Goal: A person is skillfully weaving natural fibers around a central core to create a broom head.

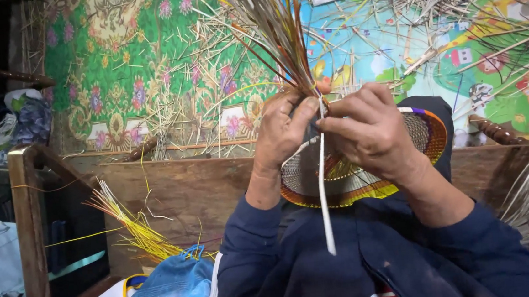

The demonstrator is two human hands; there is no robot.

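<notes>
While your left hand (282, 131) pinches the fanned bundle of brown and tan reed stalks (267, 25) tight, keep your right hand (370, 131) curled closed on the round woven basket with orange-yellow rim (430, 135), against your lap, and draw the white plastic strip (324, 188) taut between your 2 hands.

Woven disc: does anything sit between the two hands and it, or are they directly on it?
Nothing visible stands between. The left hand and right hand both grip the woven disc at its upper edge, where the straw bundle fans upward. A white strip hangs across the disc's front, blocking neither hand.
</notes>
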